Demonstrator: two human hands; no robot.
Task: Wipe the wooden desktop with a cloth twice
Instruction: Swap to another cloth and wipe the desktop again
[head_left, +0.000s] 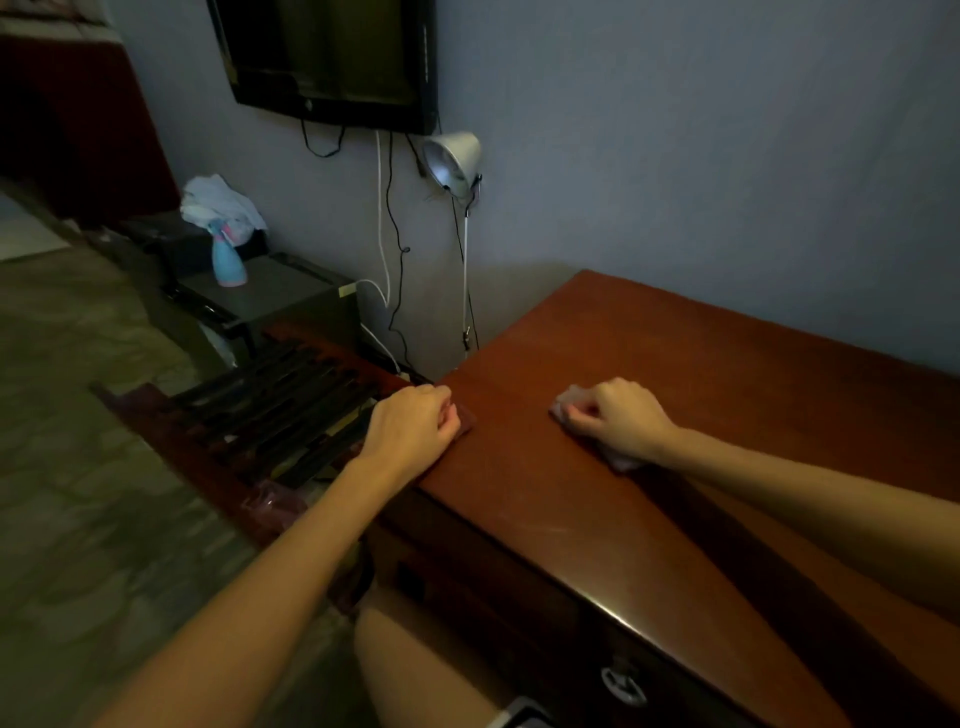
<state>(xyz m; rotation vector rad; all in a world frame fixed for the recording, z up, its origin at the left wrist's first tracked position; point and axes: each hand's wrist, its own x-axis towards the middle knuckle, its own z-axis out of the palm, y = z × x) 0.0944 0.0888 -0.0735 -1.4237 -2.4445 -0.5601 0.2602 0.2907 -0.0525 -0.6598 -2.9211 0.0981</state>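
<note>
The wooden desktop is reddish brown and fills the right half of the head view. My right hand lies on it near the left end, fingers curled round a crumpled pale pink cloth. The cloth shows in front of my fingertips and again under my wrist. My left hand rests on the desk's near left corner with its fingers curled into a loose fist. I see nothing in that hand.
A grey wall runs behind the desk. A clip lamp and cables hang beside a wall TV. Left of the desk stand a dark slatted rack, a black box and a blue spray bottle. A drawer handle sits on the desk front.
</note>
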